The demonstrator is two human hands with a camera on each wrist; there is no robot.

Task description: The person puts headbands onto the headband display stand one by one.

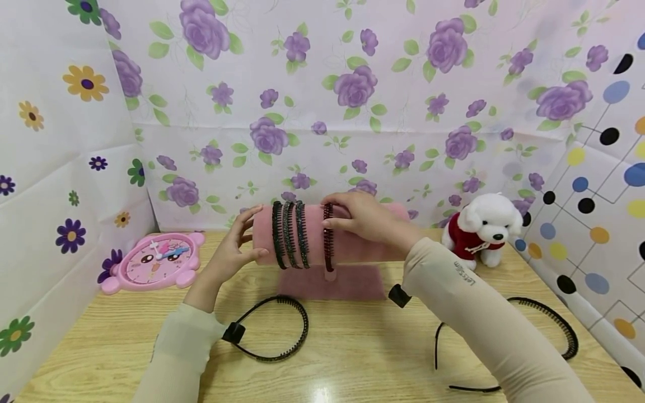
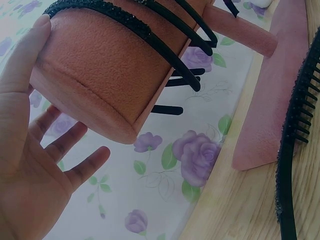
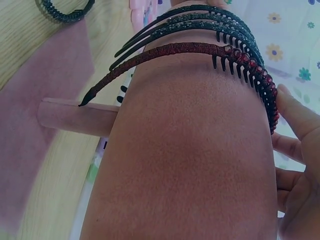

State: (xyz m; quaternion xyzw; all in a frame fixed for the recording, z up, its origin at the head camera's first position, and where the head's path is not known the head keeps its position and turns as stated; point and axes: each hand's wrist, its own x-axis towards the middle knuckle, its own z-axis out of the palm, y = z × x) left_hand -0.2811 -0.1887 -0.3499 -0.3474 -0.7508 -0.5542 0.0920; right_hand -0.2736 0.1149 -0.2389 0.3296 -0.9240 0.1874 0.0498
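Observation:
A pink padded headband stand [image 1: 363, 246] has a horizontal roll on a post and flat base. Three dark, glittery toothed headbands [image 1: 279, 235] sit side by side towards its left end. Right of them, a dark red beaded headband [image 1: 329, 246] arches over the roll. My right hand [image 1: 365, 215] reaches across the roll and holds this red headband near its top, thumb against it; in the right wrist view, the red beads [image 3: 257, 75] lie by the fingertips. My left hand [image 1: 229, 257] holds the roll's left end between thumb and fingers, other fingers spread behind it.
A black toothed headband [image 1: 304, 330] lies on the wooden table at front left, another black headband [image 1: 569, 336] at right, partly behind the right sleeve. A pink clock [image 1: 158, 260] stands left, a white plush dog [image 1: 486, 224] right. Flowered sheets line the back.

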